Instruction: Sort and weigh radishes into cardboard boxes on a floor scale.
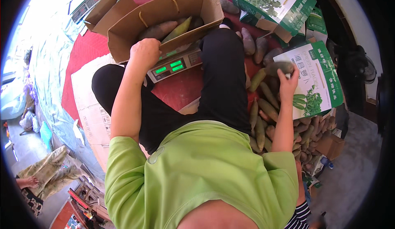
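Observation:
My left hand [145,52] grips the near wall of an open brown cardboard box [131,23] that sits on a digital scale [175,64] with lit green displays. Several long green-and-brown radishes [177,29] lie inside the box. My right hand [286,82] is closed on one radish [279,67], held up over a heap of the same radishes [263,118] on the floor at my right. My legs in black trousers [222,76] frame the scale.
Green-and-white printed cartons lie at the right [317,85] and top right [273,0]. A red mat [88,47] and flat cardboard [88,105] cover the floor. Pale plastic sheeting [49,64] is at left. A standing fan [364,68] is far right.

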### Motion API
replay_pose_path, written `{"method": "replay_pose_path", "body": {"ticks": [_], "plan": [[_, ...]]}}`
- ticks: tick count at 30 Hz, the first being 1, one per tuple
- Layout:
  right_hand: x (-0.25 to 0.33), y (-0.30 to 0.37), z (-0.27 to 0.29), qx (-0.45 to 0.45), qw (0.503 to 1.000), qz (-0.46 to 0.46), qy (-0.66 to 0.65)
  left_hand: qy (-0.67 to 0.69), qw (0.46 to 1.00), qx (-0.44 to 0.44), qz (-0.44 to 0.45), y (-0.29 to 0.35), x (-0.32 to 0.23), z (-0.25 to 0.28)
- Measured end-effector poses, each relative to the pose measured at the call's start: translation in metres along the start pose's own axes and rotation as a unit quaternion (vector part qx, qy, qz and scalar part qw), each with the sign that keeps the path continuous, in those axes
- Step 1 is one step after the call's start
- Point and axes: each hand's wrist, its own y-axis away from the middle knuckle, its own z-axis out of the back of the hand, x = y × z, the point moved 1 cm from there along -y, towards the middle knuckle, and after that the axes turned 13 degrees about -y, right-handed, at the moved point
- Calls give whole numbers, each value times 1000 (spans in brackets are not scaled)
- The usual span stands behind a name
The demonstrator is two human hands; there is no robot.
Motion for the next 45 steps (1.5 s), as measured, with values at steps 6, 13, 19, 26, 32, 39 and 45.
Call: {"method": "replay_pose_path", "body": {"ticks": [6,13,19,26,32,39,45], "plan": [[109,-64,-78,30,976,124,-174,-6,1000,5,-4,0,3,-3],[168,-82,-183,86,925,24,-369,-3,1000,-8,-18,0,3,-3],[65,-79,-161,114,970,81,-200,-10,999,-3,-37,0,4,3],[-111,73,-40,80,989,-125,19,-3,998,-14,-57,-4,0,6],[-163,237,51,130,897,-347,243,51,995,16,-82,-15,1,-1],[-186,294,113,50,814,-526,242,118,991,53,-37,-20,2,-2],[-182,302,182,-65,812,-438,380,225,970,87,-38,-22,20,-19]]}}
